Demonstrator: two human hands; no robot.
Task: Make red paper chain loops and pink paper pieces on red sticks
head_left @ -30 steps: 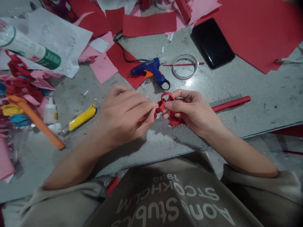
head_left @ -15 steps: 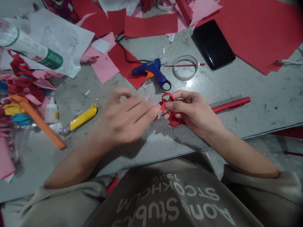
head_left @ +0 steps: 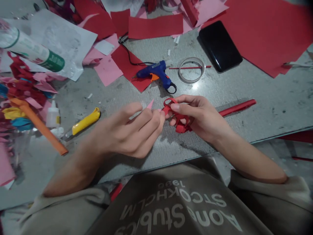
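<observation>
My right hand point(head_left: 198, 112) is closed on a red looped paper piece point(head_left: 182, 126), pinching it between thumb and fingers at the middle of the table. Beyond that hand a red paper rod point(head_left: 238, 108) extends to the right; its near end is hidden, so I cannot tell whether it joins the loops. My left hand point(head_left: 133, 130) has its fingertips pressed together at the left side of the loops. A pointed pink paper piece point(head_left: 151, 104) sticks out above its fingers, mostly covered by them.
Beyond my hands lie a blue glue gun point(head_left: 156, 71), a tape roll point(head_left: 191, 70) and a black case point(head_left: 220, 45). A yellow utility knife point(head_left: 86, 121) and small glue bottle point(head_left: 53, 116) are leftward. Red paper point(head_left: 271, 29) and pink paper point(head_left: 108, 70) cover the back.
My left hand has lowered slightly and turned, showing more of the pink tip. The red loops tilted a little, and the red rod shifted slightly left.
</observation>
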